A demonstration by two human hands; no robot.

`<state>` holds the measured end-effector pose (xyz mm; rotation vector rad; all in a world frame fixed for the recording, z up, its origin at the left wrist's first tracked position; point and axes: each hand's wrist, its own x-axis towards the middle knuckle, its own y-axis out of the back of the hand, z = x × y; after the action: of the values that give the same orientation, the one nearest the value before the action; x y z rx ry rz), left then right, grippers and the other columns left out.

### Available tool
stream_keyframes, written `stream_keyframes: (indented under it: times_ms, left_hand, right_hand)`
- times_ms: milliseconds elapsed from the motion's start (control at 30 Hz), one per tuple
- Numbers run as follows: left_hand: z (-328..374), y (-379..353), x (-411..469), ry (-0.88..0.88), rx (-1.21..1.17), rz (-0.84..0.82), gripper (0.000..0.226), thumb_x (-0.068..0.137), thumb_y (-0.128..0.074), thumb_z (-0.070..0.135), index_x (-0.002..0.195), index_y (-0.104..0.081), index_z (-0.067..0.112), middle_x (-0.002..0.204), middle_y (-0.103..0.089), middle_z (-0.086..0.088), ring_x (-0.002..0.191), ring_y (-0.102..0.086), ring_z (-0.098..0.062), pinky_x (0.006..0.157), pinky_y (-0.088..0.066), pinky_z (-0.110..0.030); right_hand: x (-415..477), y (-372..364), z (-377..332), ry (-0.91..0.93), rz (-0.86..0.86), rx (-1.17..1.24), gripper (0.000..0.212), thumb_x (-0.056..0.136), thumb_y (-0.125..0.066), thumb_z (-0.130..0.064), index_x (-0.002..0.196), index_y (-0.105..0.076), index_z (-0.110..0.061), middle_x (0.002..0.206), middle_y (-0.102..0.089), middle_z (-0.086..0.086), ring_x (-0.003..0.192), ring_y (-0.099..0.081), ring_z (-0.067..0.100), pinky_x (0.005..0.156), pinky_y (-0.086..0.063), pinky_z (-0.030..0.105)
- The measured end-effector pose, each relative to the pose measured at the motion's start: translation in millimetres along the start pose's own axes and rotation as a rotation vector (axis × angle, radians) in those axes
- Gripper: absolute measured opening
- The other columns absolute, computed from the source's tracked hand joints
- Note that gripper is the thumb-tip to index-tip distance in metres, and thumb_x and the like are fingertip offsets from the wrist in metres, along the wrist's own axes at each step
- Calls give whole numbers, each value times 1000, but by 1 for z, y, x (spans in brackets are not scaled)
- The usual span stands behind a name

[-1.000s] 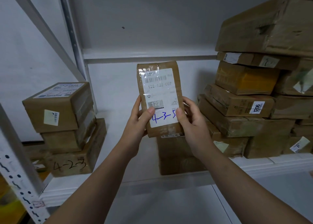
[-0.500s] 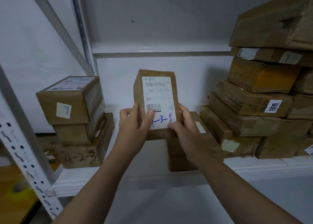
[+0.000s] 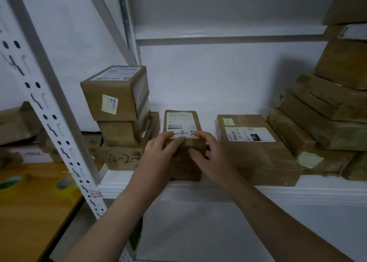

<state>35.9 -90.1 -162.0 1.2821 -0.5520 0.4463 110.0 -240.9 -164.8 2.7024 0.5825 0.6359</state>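
The parcel lay flat on the shelf, at twelve o'clock from both hands. The left hand and right hand gripped its near end, fingers curled over its top edge. A box stack stood at its nine o'clock.

Parcel on shelf, between box stack left, flat box right.

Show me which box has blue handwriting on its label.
The middle box, held by the left hand and right hand: blue numbers are penned on its white label. The left stack's bottom box has black writing on bare cardboard.
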Motion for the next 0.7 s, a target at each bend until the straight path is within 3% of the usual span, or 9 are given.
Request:
stream_keyframes:
  times_ms: [100, 233, 333, 400, 700]
  left_hand:
    - [-5, -1, -2, -60, 183, 86, 56, 68, -78, 1, 122, -63, 10, 119, -62, -16, 102, -59, -39, 80, -54, -47]
    - [-10, -4, 0, -97, 316, 192, 40, 73, -72, 5, 113, -66, 6, 106, -64, -15, 94, -59, -33, 75, -50, -42]
    - [-15, -2, 6, -100, 319, 175, 43, 69, -73, 1, 111, -66, 1, 103, -65, -18, 89, -64, -35, 74, -54, -41]
    - [-19, -1, 8, -94, 337, 143, 46, 67, -73, 0, 112, -65, -1, 105, -66, -18, 90, -65, -35, 75, -55, -41]
    - [-30, -5, 16, 29, 340, -29, 67, 64, -77, -2, 127, -55, -3, 120, -61, -25, 110, -61, -38, 90, -51, -46]
  right_hand:
    - [3, -5, 5, 69, -3, -134, 54, 89, -65, -17, 138, -43, -28, 131, -45, -10, 115, -43, 2, 99, -49, 34]
    - [11, -16, 4, 100, 30, -188, 54, 89, -67, -19, 137, -42, -24, 140, -44, -2, 120, -44, 5, 99, -41, 19]
    - [23, -24, 3, 69, 58, -138, 52, 86, -70, -17, 130, -44, -22, 134, -49, 0, 117, -50, 11, 100, -48, 30]
    - [31, -28, 1, 77, 62, -145, 51, 85, -72, -16, 128, -45, -20, 130, -50, 1, 116, -52, 15, 97, -51, 36]
    - [50, -41, -7, 93, 54, -233, 58, 86, -69, -15, 136, -42, -18, 136, -51, 4, 122, -51, 20, 98, -47, 33]
